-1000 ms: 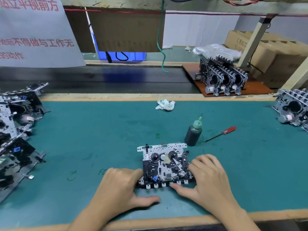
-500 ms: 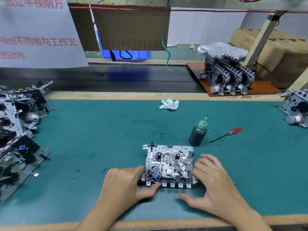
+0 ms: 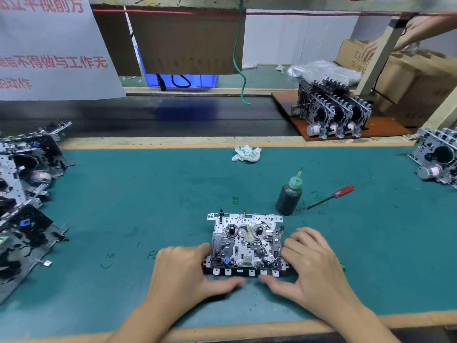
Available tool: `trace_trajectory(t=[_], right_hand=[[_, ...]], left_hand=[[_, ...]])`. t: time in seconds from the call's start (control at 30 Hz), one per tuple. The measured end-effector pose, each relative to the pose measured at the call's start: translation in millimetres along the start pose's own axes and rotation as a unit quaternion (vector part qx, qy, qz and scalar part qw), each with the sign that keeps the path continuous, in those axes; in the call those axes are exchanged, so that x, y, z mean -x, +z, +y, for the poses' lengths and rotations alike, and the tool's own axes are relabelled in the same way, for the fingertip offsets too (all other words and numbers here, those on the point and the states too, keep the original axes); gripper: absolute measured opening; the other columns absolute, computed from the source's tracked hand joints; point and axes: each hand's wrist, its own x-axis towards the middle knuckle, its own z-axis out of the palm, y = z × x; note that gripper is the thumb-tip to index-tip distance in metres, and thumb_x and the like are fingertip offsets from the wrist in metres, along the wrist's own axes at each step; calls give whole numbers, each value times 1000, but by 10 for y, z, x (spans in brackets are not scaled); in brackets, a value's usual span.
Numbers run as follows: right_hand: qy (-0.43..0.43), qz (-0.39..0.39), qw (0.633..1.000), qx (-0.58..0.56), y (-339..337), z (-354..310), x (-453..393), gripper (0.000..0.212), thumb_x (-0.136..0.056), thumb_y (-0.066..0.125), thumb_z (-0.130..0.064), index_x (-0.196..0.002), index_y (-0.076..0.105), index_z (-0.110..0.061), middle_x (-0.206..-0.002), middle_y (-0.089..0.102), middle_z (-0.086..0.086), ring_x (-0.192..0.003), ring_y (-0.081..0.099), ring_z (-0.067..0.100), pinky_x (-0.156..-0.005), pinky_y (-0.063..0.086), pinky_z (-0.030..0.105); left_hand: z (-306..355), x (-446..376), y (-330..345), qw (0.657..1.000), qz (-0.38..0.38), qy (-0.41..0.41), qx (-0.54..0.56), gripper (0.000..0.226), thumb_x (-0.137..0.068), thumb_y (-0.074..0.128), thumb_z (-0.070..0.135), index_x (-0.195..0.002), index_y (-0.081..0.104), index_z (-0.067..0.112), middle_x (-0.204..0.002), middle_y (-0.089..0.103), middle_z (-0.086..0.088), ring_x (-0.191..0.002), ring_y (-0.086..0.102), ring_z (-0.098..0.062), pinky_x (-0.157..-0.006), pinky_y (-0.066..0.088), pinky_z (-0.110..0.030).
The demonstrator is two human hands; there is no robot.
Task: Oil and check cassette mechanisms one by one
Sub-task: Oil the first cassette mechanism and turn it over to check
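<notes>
We are holding one cassette mechanism [image 3: 246,246] flat on the green mat [image 3: 148,194], close to the near edge, with our left hand [image 3: 184,271] gripping its left side, fingers curled against the frame and thumb lying along the front edge, and our right hand [image 3: 312,263] gripping its right side the same way, thumb reaching in under the row of front tabs. Just beyond the mechanism, to its right, the oil bottle [image 3: 289,195] is standing upright and untouched, and past that a red-handled screwdriver [image 3: 332,196] is lying on the mat. Far left of the mechanism, a pile of units [image 3: 24,194] is lying flat; far right, another unit [image 3: 439,159] is sitting at the mat's edge, and beyond it, upper right, a row [image 3: 333,112] is standing on a brown board. We are judging this as the checking stage on a single unit; whether it is already oiled, we cannot tell. Which stacks are finished is not showing, so much of the batch may be waiting. A crumpled wipe [image 3: 246,153] is lying well beyond the mechanism.
</notes>
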Motion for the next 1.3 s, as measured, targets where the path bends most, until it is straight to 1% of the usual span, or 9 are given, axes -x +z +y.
trace_trajectory(t=[0.27,0.53,0.7,0.8,0.9,1.03,1.13,1.23,1.3], right_hand=[[17,-4,999,30,-4,13,-9,58,-70,55,-69,-52,47,-14,-57,46,-4,-62,49,20,-83,39,34],[-19,-29,999,9,-13,37,5,55,-82,51,-60,-54,51,-13,-59,50,-3,-62,51,19,-90,39,33],[29,-63,993,-100,-163,-51,-107,45,-82,48,-58,-57,37,-22,-58,38,-8,-62,38,13,-78,35,26],[155,-63,937,-308,-258,-177,-201,54,-88,30,-69,-51,37,-31,-53,43,-5,-58,39,4,-65,30,16],[300,-109,859,-400,-271,-264,-337,70,-81,37,-71,-39,49,-16,-42,45,5,-43,41,5,-53,31,15],[333,-180,817,-435,-271,-266,-385,67,-78,41,-65,-34,46,-15,-35,34,-7,-38,33,6,-50,31,12],[331,-199,803,-454,-292,-274,-362,69,-77,40,-69,-35,51,-16,-40,47,-2,-44,45,7,-55,35,9],[321,-220,838,-382,-339,-270,-340,77,-70,31,-81,-41,56,-14,-47,53,3,-51,52,9,-64,41,18],[301,-220,885,-281,-372,-230,-307,76,-67,23,-84,-57,60,-18,-59,57,3,-53,49,7,-65,40,24]], left_hand=[[-27,48,-37,990,-68,120,17,67,-60,51,86,-48,54,20,-33,36,6,-30,37,-10,-32,28,-20],[-10,17,-79,996,-65,27,47,72,-54,44,89,-44,54,19,-31,39,2,-30,41,-14,-33,32,-18],[19,-13,-156,988,-40,-35,147,72,-55,48,90,-45,48,18,-40,32,-7,-44,19,-17,-42,18,-22],[39,-36,-190,950,12,-130,283,79,-59,43,93,-44,47,15,-40,24,4,-45,21,-11,-46,20,-26],[79,-118,-236,931,46,-192,308,78,-65,48,80,-43,29,8,-41,21,6,-43,20,-10,-45,16,-25],[90,-125,-226,916,35,-230,326,69,-64,46,75,-49,18,14,-48,15,3,-48,15,-11,-48,10,-27],[105,-106,-234,911,24,-242,333,67,-64,46,75,-49,18,16,-48,14,4,-49,14,-12,-49,9,-28],[88,-78,-270,922,8,-246,298,71,-64,40,78,-49,24,11,-46,18,5,-47,17,-12,-49,14,-29],[55,-32,-306,960,-5,-233,156,74,-66,28,82,-51,36,9,-43,25,3,-45,24,-13,-49,21,-31]])
